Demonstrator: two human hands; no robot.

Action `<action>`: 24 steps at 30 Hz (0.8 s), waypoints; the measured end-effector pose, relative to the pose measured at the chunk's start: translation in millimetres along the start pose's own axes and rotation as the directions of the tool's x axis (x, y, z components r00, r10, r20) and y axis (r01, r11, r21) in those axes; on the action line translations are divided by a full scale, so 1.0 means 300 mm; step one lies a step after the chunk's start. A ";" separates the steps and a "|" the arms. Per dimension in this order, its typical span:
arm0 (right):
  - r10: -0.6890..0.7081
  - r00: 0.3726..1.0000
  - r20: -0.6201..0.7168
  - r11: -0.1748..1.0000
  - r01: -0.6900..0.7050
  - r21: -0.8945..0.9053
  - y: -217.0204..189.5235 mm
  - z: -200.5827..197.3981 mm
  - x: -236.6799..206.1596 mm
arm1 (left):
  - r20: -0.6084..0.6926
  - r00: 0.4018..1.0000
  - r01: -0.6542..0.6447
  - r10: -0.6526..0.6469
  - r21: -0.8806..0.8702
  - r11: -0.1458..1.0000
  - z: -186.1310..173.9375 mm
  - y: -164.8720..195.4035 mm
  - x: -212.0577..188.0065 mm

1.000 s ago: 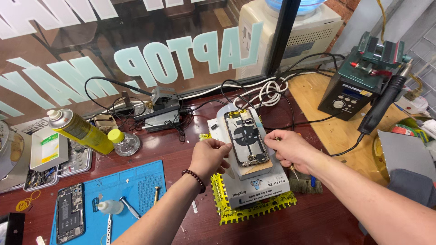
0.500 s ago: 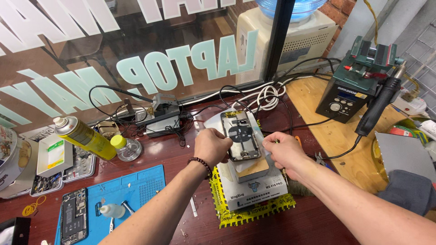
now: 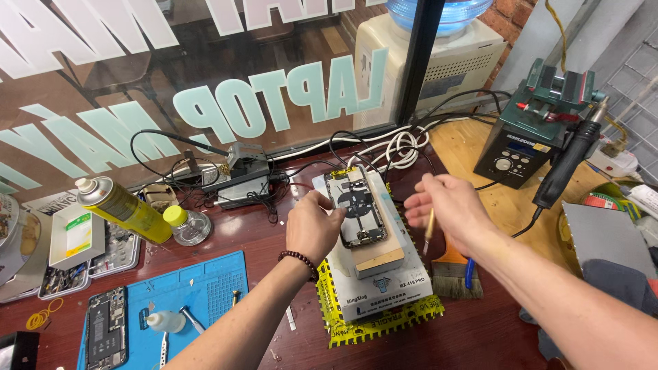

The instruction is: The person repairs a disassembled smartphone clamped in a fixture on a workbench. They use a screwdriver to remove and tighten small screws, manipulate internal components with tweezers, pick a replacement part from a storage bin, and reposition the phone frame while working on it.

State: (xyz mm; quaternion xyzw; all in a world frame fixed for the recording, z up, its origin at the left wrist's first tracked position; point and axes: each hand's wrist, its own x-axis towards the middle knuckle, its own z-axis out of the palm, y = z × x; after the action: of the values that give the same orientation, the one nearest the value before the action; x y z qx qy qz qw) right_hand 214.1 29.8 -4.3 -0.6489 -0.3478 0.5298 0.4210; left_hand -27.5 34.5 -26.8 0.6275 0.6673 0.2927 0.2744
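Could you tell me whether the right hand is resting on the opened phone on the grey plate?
No, the right hand hangs in the air beside the opened phone, apart from it, while the left hand touches the phone's edge.

- 2 hands in frame: left hand [image 3: 313, 225], right hand [image 3: 449, 209]
- 2 opened phones: one [image 3: 356, 206] at centre, on the heating pad; one [image 3: 104, 334] lower left, on the blue mat
- 1 blue mat [image 3: 205, 291]
- 1 yellow spray can [image 3: 123, 207], left
- 1 brush [image 3: 452, 270], right of centre
- 1 hot air station [image 3: 528, 140], upper right
- 1 small white dropper bottle [image 3: 164, 321]
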 end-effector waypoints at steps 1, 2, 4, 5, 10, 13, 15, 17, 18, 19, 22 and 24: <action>-0.157 0.988 0.009 0.976 0.157 -0.150 -0.021 -0.005 0.000 | 0.033 0.999 -0.022 0.023 -0.023 1.000 0.001 0.011 -0.008; -0.308 0.951 0.041 0.906 0.306 -0.294 -0.043 -0.011 -0.005 | 0.064 0.997 -0.042 0.045 -0.046 0.998 0.001 0.023 -0.017; -0.407 0.910 0.085 0.806 0.401 -0.435 -0.082 -0.002 -0.017 | 0.194 0.977 -0.077 0.084 -0.043 0.996 0.007 0.051 -0.052; -0.368 0.927 0.075 0.819 0.361 -0.446 -0.097 0.006 -0.027 | 0.258 0.961 -0.097 0.105 -0.044 0.994 0.012 0.067 -0.068; -0.384 0.911 0.152 0.842 0.413 -0.347 -0.111 0.051 -0.078 | 0.267 0.948 -0.180 0.172 0.008 0.984 0.030 0.107 -0.111; -0.449 0.873 0.190 0.760 0.485 -0.433 -0.095 0.064 -0.090 | 0.185 0.959 -0.216 0.215 -0.018 0.976 0.040 0.102 -0.111; -0.469 0.865 0.179 0.728 0.493 -0.476 -0.088 0.070 -0.090 | 0.172 0.960 -0.219 0.219 -0.019 0.976 0.049 0.100 -0.107; -0.488 0.854 0.180 0.700 0.506 -0.504 -0.085 0.077 -0.085 | 0.205 0.959 -0.203 0.197 0.007 0.979 0.051 0.098 -0.104; -0.496 0.849 0.181 0.686 0.511 -0.519 -0.085 0.081 -0.083 | 0.225 0.960 -0.175 0.168 0.014 0.984 0.051 0.098 -0.102; -0.499 0.847 0.184 0.679 0.514 -0.524 -0.085 0.085 -0.082 | 0.246 0.959 -0.149 0.139 0.021 0.989 0.050 0.100 -0.098; -0.498 0.846 0.193 0.665 0.515 -0.542 -0.087 0.095 -0.081 | 0.281 0.955 -0.113 0.096 0.045 0.993 0.045 0.108 -0.096; -0.483 0.856 0.183 0.663 0.494 -0.563 -0.089 0.098 -0.081 | 0.281 0.955 -0.109 0.091 0.050 0.993 0.040 0.114 -0.096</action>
State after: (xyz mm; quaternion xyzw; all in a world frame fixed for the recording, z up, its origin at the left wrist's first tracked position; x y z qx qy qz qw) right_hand 180.4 23.9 27.3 -0.6249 -0.6594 0.2679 0.3209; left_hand 6.2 7.7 -10.0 0.7040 0.5985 0.1933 0.3298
